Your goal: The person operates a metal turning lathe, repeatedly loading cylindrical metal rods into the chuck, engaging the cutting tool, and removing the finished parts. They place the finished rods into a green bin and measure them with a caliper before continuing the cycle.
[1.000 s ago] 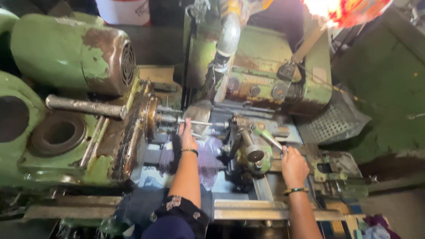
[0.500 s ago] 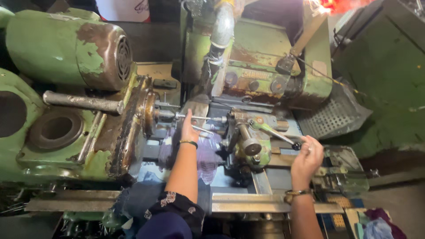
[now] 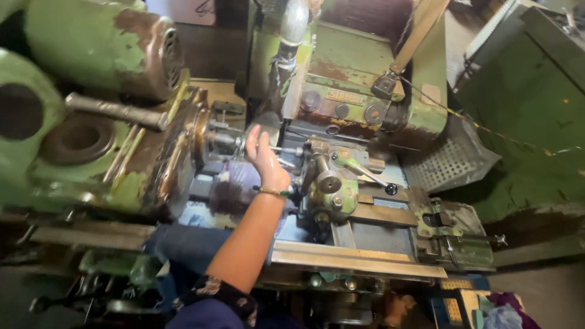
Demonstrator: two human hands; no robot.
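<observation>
My left hand (image 3: 263, 153) reaches into an old green lathe, its wrist wearing a thin bangle. The fingers are stretched out and rest against the thin metal rod (image 3: 286, 149) that sticks out of the rusty chuck (image 3: 210, 143); they do not look closed around it. Just right of the hand stands the tool post (image 3: 326, 183) with its black-knobbed lever (image 3: 372, 178). A blurred skin-coloured shape low at the lathe's front, likely my right hand (image 3: 397, 307), is too dim to read.
The headstock (image 3: 91, 158) with a steel lever and a rusty green motor (image 3: 116, 45) fill the left. A coolant pipe (image 3: 291, 36) hangs above the chuck. A perforated grey tray (image 3: 451, 158) and the tailstock (image 3: 457, 234) lie right. The bed rail (image 3: 353, 259) runs along the front.
My right hand has left the black-knobbed lever and dropped out of the lit area. My left hand stays at the chuck, and the view has closed in on the lathe.
</observation>
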